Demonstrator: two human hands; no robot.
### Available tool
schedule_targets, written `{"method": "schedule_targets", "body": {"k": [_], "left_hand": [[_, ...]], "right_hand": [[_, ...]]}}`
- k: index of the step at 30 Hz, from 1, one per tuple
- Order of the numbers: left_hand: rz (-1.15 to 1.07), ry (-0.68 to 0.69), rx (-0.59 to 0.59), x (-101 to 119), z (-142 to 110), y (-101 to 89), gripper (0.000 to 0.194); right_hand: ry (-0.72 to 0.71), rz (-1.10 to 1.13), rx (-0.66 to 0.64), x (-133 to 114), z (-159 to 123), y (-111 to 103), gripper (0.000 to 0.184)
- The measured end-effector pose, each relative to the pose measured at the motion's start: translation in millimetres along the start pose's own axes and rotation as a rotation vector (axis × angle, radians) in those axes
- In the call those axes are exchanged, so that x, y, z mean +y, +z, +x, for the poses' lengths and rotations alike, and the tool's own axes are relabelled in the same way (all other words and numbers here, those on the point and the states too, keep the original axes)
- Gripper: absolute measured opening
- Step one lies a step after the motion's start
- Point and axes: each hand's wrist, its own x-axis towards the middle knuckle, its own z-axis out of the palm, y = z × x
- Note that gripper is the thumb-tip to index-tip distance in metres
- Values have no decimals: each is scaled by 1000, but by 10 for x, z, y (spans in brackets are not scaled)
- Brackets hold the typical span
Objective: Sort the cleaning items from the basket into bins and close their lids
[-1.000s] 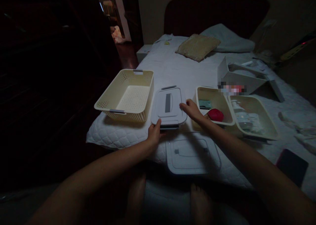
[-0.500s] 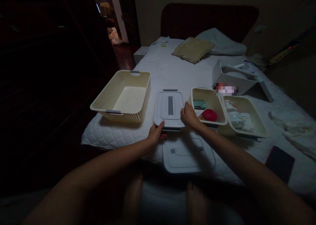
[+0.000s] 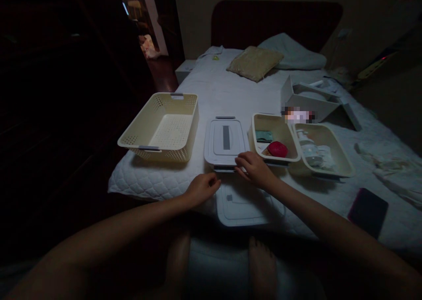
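A white lidded box [image 3: 225,141] with a grey handle sits on the bed in front of me. My right hand [image 3: 252,169] rests at its near right corner, fingertips touching the front edge. My left hand [image 3: 201,188] hovers just before the box, fingers loosely curled, holding nothing. A second white lid [image 3: 245,202] lies flat on the bed's near edge, under my hands. To the right a cream tray [image 3: 288,133] holds a red round thing [image 3: 277,149] and a green item.
An empty perforated cream basket [image 3: 163,128] stands left of the box. Another cream tray [image 3: 329,148] with bottles sits far right, a white open box [image 3: 310,100] behind it. A dark phone [image 3: 367,211] lies at right. Pillows [image 3: 254,63] lie at the bed's head.
The lidded box went from tilted in both hands to resting flat on the bed. My left hand has let go and drawn back; my right hand slid to the front edge.
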Motion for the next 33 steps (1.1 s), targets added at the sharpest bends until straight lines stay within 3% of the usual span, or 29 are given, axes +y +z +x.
{"method": "schedule_targets", "body": {"k": [5, 11, 17, 22, 28, 33], "left_hand": [[411, 488, 107, 144, 120, -147, 21], [746, 704, 168, -82, 325, -209, 25], [869, 793, 49, -321, 443, -244, 24], [795, 708, -30, -281, 460, -262, 26], [714, 618, 26, -259, 456, -161, 25], [740, 570, 6, -170, 476, -207, 20]], "right_hand": [[-58, -92, -10, -17, -37, 51, 47], [-23, -140, -103, -4, -11, 90, 44], [-43, -139, -102, 16, -41, 161, 30], [19, -115, -109, 13, -59, 199, 24], [4, -105, -143, 18, -46, 130, 29], [-5, -131, -129, 23, -35, 78, 31]]}}
